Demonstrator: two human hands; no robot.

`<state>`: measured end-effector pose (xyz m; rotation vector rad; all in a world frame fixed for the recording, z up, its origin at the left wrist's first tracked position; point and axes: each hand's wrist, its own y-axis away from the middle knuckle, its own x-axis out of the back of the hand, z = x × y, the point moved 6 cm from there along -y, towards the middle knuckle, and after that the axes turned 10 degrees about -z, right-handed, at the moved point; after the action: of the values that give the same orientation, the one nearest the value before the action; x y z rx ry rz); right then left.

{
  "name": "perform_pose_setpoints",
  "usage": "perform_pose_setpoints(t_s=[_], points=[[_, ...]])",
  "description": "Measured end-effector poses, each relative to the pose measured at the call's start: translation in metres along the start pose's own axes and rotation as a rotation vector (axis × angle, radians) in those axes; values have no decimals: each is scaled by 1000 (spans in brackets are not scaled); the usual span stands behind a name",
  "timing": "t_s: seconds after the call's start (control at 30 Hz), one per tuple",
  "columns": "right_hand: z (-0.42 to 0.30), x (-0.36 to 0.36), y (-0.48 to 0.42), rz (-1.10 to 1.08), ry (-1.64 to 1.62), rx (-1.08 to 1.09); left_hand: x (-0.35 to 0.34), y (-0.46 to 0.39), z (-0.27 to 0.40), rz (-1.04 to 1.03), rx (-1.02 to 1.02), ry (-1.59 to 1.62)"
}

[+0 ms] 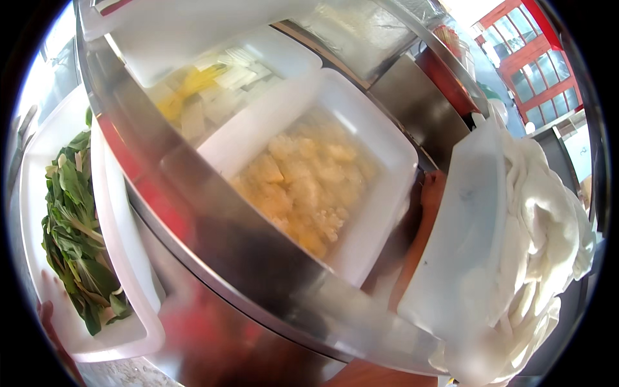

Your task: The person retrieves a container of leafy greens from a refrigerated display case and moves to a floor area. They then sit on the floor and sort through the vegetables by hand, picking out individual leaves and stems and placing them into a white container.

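Observation:
At the far left rim, part of my left hand [46, 312] is by the outer side of a white plastic tray [123, 268]. A bunch of leafy greens [72, 217] lies in that tray. My right arm reaches past a steel rail, and my right hand [432, 187], fingers curled, is close to the corner of a white plastic tub [372, 232]. Pale yellow chunks [309, 179] of food fill this tub, partly under cloudy liquid or haze. Whether either hand grips anything is hard to see.
A second tub [295, 46] holds white slices [237, 77] and yellow strips [198, 82]. The steel rail [232, 227] crosses in front of both tubs. On the right, white crumpled cloth-like material [541, 232] adjoins a translucent bin [459, 217]. Red-framed windows [541, 67] stand beyond.

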<state>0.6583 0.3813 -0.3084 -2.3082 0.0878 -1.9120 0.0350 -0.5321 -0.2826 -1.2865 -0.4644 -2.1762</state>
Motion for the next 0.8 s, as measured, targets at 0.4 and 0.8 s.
perform_pose_setpoints(t_s=[0.4, 0.8], points=[[34, -3, 163, 52, -29, 133, -41, -75, 188, -13, 407, 1062], [-100, 79, 402, 72, -303, 325, -52, -88, 205, -101, 239, 1282]])
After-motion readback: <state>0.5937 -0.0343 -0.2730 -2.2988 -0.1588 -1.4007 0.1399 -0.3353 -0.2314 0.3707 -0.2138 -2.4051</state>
